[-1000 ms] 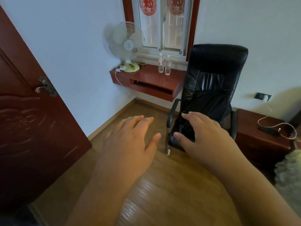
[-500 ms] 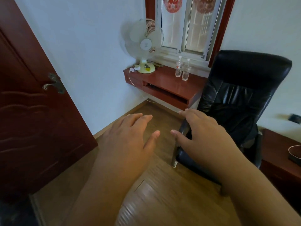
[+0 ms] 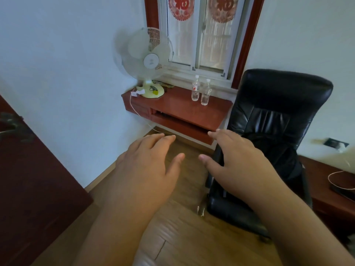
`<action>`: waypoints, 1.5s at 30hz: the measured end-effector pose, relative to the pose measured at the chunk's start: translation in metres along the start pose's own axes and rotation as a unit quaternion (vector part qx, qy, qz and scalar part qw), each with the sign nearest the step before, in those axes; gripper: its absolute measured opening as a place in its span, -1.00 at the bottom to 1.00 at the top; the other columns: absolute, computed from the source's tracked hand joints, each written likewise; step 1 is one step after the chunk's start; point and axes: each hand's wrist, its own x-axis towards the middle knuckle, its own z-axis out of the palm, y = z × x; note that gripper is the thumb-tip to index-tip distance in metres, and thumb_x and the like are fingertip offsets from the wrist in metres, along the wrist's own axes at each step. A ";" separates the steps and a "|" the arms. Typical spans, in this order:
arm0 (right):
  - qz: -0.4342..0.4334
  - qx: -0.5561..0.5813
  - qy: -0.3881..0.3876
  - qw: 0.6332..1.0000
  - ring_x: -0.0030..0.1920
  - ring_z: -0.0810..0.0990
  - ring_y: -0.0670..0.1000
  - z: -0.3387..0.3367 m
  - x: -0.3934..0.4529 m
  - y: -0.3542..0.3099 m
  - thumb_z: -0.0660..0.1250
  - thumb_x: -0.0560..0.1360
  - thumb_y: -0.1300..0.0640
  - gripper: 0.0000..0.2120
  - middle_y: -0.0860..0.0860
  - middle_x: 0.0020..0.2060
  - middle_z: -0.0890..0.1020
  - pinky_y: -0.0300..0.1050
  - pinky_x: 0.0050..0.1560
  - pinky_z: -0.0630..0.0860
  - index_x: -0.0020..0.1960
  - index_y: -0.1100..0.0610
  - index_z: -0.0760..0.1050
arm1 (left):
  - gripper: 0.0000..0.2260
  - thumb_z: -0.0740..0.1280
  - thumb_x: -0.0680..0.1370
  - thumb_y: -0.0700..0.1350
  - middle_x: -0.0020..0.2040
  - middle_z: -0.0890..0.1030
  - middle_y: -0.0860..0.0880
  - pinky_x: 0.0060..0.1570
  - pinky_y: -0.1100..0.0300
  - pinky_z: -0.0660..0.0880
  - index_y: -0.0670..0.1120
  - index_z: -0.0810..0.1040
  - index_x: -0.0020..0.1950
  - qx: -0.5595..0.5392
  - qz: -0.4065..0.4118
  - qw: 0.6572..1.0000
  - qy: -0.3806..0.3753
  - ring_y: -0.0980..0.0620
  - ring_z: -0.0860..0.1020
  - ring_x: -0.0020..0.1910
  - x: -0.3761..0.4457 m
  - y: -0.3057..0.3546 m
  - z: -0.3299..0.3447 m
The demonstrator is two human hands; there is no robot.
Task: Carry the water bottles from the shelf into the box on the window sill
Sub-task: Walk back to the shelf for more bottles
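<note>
Two clear water bottles stand upright side by side on a red wall-mounted shelf under the window: one with a red label, the other just right of it. My left hand and my right hand are held out in front of me, palms down, fingers apart and holding nothing. Both hands are well short of the shelf, over the wooden floor. No box shows on the window sill.
A white table fan stands on the shelf's left end, its cord hanging down. A black leather office chair is right of the shelf, under my right hand. A dark red door is at left, a low red cabinet at right.
The view has drawn closer to the shelf and shifted a little; the bottles and fan look larger. Both hands stay out in front, empty.
</note>
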 end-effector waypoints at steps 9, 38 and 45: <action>0.023 0.005 -0.019 1.000 0.53 0.22 -0.03 0.024 0.074 -0.025 0.20 0.53 -0.35 -0.32 -0.18 0.56 0.19 0.10 0.46 0.28 0.57 -0.18 0.11 | -0.49 0.04 0.58 0.33 0.51 0.25 0.24 0.41 0.06 0.28 0.29 0.15 0.53 0.006 0.014 0.999 -0.035 0.17 0.19 0.50 0.077 -0.048 0.009; -0.045 0.036 -0.009 0.998 0.54 0.21 0.00 0.017 0.409 0.037 0.21 0.54 -0.32 -0.31 -0.12 0.57 0.20 0.12 0.48 0.30 0.58 -0.14 0.10 | -0.51 0.05 0.60 0.31 0.54 0.22 0.25 0.46 0.04 0.21 0.30 0.15 0.54 0.036 -0.041 0.999 0.000 0.16 0.14 0.53 0.383 -0.037 0.053; 0.017 0.019 0.023 0.999 0.50 0.28 -0.02 0.024 0.482 0.038 0.21 0.53 -0.33 -0.34 -0.15 0.53 0.27 0.13 0.44 0.35 0.55 -0.15 0.15 | -0.51 0.07 0.60 0.32 0.52 0.24 0.24 0.44 -0.02 0.26 0.31 0.15 0.53 0.011 0.022 1.000 -0.014 0.15 0.15 0.52 0.482 -0.067 0.073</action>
